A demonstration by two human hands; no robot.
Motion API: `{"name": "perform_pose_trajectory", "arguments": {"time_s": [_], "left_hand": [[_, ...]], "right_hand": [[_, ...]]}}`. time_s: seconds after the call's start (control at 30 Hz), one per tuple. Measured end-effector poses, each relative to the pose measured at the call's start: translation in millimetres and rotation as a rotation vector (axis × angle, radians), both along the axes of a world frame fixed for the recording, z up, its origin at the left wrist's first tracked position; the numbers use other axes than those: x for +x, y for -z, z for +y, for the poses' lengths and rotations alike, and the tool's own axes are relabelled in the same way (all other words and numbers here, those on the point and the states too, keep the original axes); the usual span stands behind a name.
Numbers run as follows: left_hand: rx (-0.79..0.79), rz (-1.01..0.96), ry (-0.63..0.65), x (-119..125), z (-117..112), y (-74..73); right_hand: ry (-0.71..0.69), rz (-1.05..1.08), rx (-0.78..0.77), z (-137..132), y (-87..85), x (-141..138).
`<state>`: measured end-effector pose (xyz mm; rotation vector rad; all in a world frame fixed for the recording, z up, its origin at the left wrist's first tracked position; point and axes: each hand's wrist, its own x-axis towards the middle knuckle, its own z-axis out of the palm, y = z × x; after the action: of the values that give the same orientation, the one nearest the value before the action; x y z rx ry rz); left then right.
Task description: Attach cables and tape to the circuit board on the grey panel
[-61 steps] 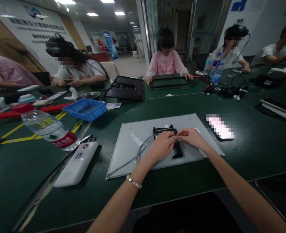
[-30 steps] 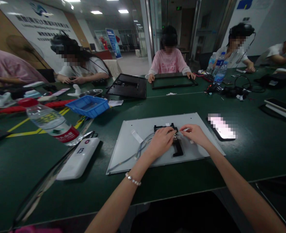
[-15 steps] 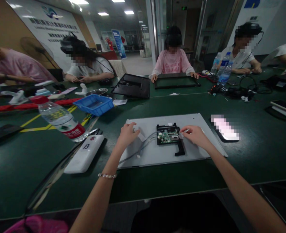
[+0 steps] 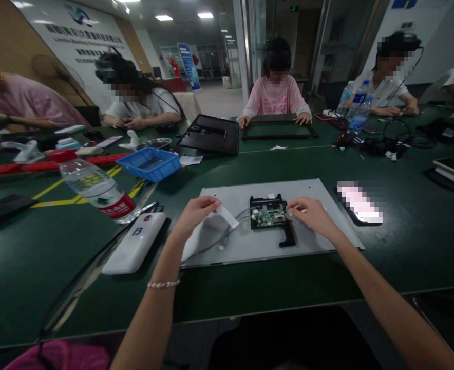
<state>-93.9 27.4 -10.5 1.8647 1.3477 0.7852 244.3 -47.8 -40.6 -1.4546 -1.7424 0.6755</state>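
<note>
My left hand [image 4: 198, 213] pinches the end of a flat white strip [image 4: 227, 216] above the left part of a grey metal panel [image 4: 223, 255]. On the panel lies a black plastic frame [image 4: 287, 237] with a green circuit board [image 4: 267, 218] in it. Grey cables [image 4: 227, 237] run from the board's left side toward the panel's lower left. My right hand [image 4: 309, 213] is closed at the board's right edge; a small, whitish, see-through bit shows at its fingertips, too small to name.
Right of the panel lies a phone [image 4: 360, 204]. A white power bank [image 4: 135, 244], a water bottle [image 4: 99, 187] and a blue basket [image 4: 150, 164] stand on the left. Across the table, a person's hands rest on a black screen bezel [image 4: 279, 137], beside a black back cover [image 4: 211, 134].
My left hand has moved slightly left and its fingers have closed on the white strip, which now stands out more. My right hand has hardly moved.
</note>
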Motion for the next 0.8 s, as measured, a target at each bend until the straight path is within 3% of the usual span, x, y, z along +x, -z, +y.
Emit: {"name": "perform_pose_trajectory", "arguments": {"time_s": [0.27, 0.43, 0.5, 0.63, 0.8], "left_hand": [[0.046, 0.261, 0.167, 5, 1, 14.2], [0.300, 0.317, 0.078, 7, -7, 4.4], [0.361, 0.316, 0.134, 10, -11, -1.6], [0.314, 0.359, 0.313, 16, -16, -5.0], [0.230, 0.413, 0.434, 14, -16, 0.3]], "right_hand": [[-0.096, -0.120, 0.221, -7, -17.5, -26], [-0.296, -0.321, 0.299, -10, -35.2, -53], [-0.415, -0.405, 0.340, -9, -38.7, -66], [-0.588, -0.560, 0.443, -5, -33.9, -94], [-0.602, -0.699, 0.511, -1, -21.0, -116]]}}
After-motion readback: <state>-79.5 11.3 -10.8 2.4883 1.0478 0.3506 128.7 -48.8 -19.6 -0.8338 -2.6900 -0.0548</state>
